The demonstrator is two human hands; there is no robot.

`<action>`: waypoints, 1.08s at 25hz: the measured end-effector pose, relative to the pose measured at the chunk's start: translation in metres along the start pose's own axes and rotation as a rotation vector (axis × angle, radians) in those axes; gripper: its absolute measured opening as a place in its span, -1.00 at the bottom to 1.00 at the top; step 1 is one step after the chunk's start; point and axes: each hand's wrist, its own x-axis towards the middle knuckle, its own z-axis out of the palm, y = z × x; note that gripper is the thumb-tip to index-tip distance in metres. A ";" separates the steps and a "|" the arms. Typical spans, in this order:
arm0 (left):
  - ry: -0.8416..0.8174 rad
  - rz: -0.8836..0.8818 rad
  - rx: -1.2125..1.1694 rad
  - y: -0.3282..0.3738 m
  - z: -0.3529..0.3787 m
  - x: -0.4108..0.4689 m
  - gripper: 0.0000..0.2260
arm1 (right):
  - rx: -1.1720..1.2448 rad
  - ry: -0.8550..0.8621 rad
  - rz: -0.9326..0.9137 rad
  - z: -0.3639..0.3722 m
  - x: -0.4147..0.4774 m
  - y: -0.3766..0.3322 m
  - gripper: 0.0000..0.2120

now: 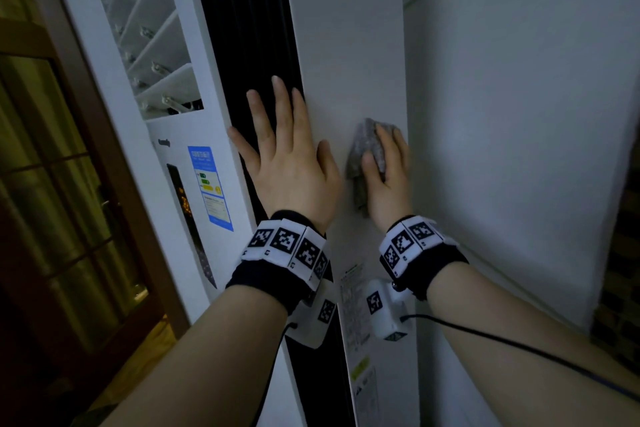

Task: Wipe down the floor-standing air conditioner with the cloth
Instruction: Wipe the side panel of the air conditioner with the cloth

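At 6 o'clock from the left hand (291, 170) sat a black left band (242, 282) with white blocks (287, 243) showing black square patterns. The right hand (388, 184) had a matching right band (450, 258). A small white box (384, 308) hung under each wrist. The right cable (502, 340), thin and black, ran toward 4 o'clock.

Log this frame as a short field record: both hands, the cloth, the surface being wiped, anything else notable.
left hand: flat, fingers spread, resting on the air conditioner where black strip meets white side panel
right hand: grips cloth, pressing it on the side panel
cloth: grey, bunched
louvres: slanted slats, upper left
energy label: blue, on the front face
marker bands: one on each wrist
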 end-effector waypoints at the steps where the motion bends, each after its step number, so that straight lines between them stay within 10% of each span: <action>1: -0.002 -0.010 0.011 0.002 0.002 0.000 -0.40 | -0.024 -0.042 -0.049 -0.001 -0.003 0.003 -0.57; 27: 0.068 0.022 0.194 0.022 0.025 0.010 -0.42 | 0.037 0.133 -0.013 -0.004 0.046 0.038 -0.58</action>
